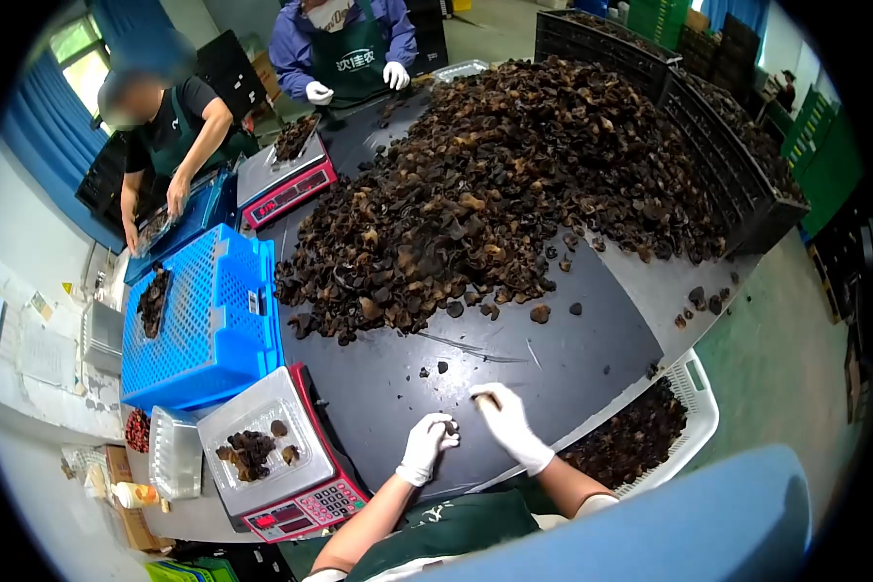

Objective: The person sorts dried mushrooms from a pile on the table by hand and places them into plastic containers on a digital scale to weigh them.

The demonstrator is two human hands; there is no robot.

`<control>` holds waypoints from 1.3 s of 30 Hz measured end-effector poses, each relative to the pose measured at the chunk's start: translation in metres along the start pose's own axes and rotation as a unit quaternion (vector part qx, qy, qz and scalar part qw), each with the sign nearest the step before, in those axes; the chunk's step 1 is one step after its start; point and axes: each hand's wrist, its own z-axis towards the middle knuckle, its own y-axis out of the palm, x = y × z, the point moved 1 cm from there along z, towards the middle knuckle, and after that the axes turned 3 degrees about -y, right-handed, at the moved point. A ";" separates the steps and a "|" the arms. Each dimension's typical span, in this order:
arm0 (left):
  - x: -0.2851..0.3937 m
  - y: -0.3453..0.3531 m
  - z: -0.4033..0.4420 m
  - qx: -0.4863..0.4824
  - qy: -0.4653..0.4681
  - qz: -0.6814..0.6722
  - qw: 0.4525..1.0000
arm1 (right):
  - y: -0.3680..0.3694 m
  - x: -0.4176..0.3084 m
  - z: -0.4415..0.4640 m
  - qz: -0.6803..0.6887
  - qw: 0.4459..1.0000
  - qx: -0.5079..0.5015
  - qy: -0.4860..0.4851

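White gloves cover both of my hands, over the dark table top (pixel 592 354) near its front edge. My left hand (pixel 427 448) is closed round a small dark piece of dried fungus (pixel 450 426). Just to the right, my right hand (pixel 506 422) has its fingers pinched on a small brownish piece (pixel 483 400). The hands are apart. Beyond them lies a large heap of dark dried fungus (pixel 475 194). To the left, a scale (pixel 310 451) carries a clear tray (pixel 286 427) with several fungus pieces.
A blue crate (pixel 242 339) stands left, beside clear containers (pixel 177 451). A white basket (pixel 703 393) of fungus is at the right. Another scale (pixel 286 194) stands farther back. Two people work across the table. Black crates (pixel 737 165) line the far right.
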 end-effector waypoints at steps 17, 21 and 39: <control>0.145 -0.250 -0.193 0.592 0.335 0.377 0.628 | 0.199 -0.005 0.005 -0.340 0.831 -0.360 -0.255; 0.166 -0.124 -0.177 0.555 0.361 0.521 0.539 | 0.174 0.001 0.024 -0.372 0.870 -0.276 -0.170; 0.031 0.153 0.109 -0.102 0.317 0.744 0.579 | -0.133 -0.059 -0.089 -0.400 0.915 0.028 0.043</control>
